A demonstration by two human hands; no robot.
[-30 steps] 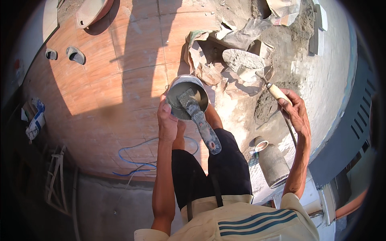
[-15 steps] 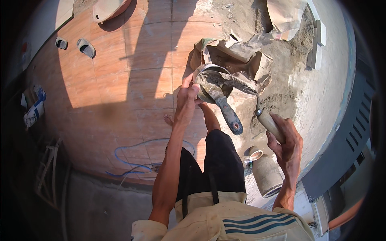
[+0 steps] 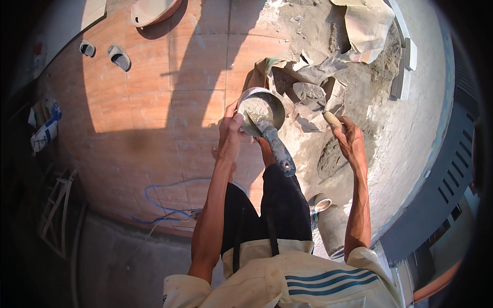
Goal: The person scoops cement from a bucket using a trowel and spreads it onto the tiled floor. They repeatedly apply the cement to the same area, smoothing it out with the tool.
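Note:
My left hand [image 3: 229,132] is closed round the near left side of a round metal bowl [image 3: 278,109]. Light grey powder [image 3: 255,107] lies in the bowl, and a putty knife [image 3: 280,153] rests in it, its dark, mortar-smeared handle sticking out over the rim towards me. My right hand [image 3: 351,138] grips a pointing trowel by its pale wooden handle [image 3: 332,119]. Grey powder covers the trowel blade [image 3: 311,93], which is over the mouth of a torn paper sack [image 3: 336,98]. The sack lies open just beyond the bowl and to its right.
Beside my right forearm stand a cement-crusted bucket [image 3: 331,226] and a small cup [image 3: 322,204]. Wet mortar [image 3: 331,156] is spread on the ground. A blue hose [image 3: 159,205] curls over orange tiles. Sandals [image 3: 119,57] and a basin [image 3: 154,11] are at the far left.
The trowel has gone from the bowl's edge to above the torn sack, my right hand moving away from me. Pale powder now covers what was darker material in the bowl.

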